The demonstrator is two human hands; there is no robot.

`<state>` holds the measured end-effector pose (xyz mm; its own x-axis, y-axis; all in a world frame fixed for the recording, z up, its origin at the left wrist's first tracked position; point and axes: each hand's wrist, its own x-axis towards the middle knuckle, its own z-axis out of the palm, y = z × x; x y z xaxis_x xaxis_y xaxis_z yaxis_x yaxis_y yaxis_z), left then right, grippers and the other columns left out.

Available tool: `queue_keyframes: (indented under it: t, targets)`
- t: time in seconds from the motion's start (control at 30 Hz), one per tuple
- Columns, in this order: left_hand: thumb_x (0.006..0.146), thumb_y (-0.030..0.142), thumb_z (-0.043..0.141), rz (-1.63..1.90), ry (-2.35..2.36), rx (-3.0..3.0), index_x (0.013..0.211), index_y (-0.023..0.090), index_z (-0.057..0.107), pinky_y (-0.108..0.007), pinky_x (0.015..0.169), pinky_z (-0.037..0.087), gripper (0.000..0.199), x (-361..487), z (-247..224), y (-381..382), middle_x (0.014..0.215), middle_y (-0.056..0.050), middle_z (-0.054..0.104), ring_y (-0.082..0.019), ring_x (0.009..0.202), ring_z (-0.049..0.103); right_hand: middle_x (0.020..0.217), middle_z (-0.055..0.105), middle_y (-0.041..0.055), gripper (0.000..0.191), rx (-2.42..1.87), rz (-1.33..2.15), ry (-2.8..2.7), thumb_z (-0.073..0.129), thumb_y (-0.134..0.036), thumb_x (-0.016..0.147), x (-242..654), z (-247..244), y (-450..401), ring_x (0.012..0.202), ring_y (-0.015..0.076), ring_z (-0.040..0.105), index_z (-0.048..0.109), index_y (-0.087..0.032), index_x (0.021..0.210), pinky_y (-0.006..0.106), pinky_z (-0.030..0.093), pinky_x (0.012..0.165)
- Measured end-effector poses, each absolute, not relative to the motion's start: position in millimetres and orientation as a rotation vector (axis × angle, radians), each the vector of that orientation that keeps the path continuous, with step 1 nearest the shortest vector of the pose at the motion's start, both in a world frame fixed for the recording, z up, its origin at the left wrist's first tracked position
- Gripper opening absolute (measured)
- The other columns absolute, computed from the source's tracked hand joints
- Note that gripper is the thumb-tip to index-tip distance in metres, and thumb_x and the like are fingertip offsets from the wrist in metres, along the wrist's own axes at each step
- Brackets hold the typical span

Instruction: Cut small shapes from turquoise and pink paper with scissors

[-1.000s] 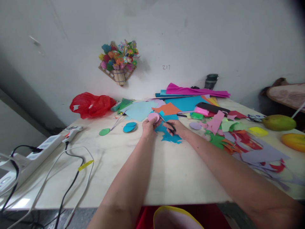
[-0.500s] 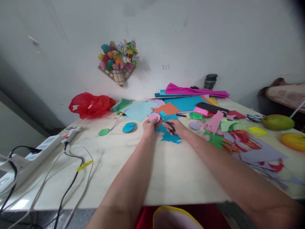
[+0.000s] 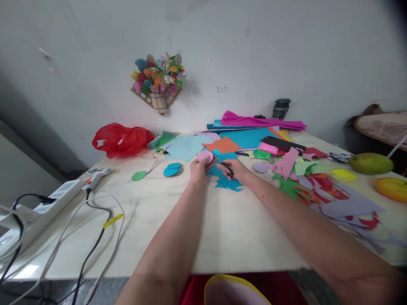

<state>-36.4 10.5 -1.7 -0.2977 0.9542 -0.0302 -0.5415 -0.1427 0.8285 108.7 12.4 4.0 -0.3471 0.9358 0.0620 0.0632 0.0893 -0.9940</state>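
My left hand point(image 3: 198, 169) pinches a small pink paper circle point(image 3: 204, 156), thumb on top. Fingers of my right hand point(image 3: 237, 169) are wrapped round the dark handles of a pair of scissors point(image 3: 228, 168). The blades point up and left, close to the circle's right edge; whether they touch it I cannot tell. Under both hands lies a jagged blue paper piece point(image 3: 227, 183). To the left sit stacked blue paper ovals point(image 3: 173, 169) and a green oval point(image 3: 138, 176).
Paper scraps point(image 3: 346, 203) cover the table's right side, with a black phone point(image 3: 282, 145) and mangoes point(image 3: 370, 163) near them. Coloured sheets point(image 3: 184, 146) lie at the back beside a red plastic bag point(image 3: 122, 140). A power strip point(image 3: 59, 197) and cables run along the left.
The pink circle and my left hand have shifted very slightly left. My right hand and the scissors stay almost in the same place.
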Motion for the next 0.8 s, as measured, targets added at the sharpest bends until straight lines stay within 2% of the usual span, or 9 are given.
queue_keyframes:
  t: [0.23,0.8]
  targets:
    - [0.062,0.014,0.074,1.697,0.926,0.621,0.084,0.009,0.068,-0.031,0.070,0.057,0.023,-38.0,-2.8,11.9,0.076,-0.011,0.073,-0.022,0.070,0.072,0.044,0.048,-0.0056,0.036,-1.059,1.380,-1.558,0.081,-0.041,0.063,108.2,4.7,11.4,0.033,0.0059,0.038,0.053,-0.018,0.061,0.020,0.027,0.033]
    - [0.066,0.013,0.071,1.679,0.921,0.651,0.084,0.007,0.069,-0.031,0.070,0.056,0.019,-37.3,-0.4,9.1,0.078,-0.012,0.073,-0.022,0.069,0.071,0.046,0.052,-0.0047,0.035,-0.991,1.450,-1.535,0.081,-0.041,0.065,109.9,-2.4,15.5,0.033,0.0059,0.041,0.056,-0.017,0.067,0.018,0.027,0.032]
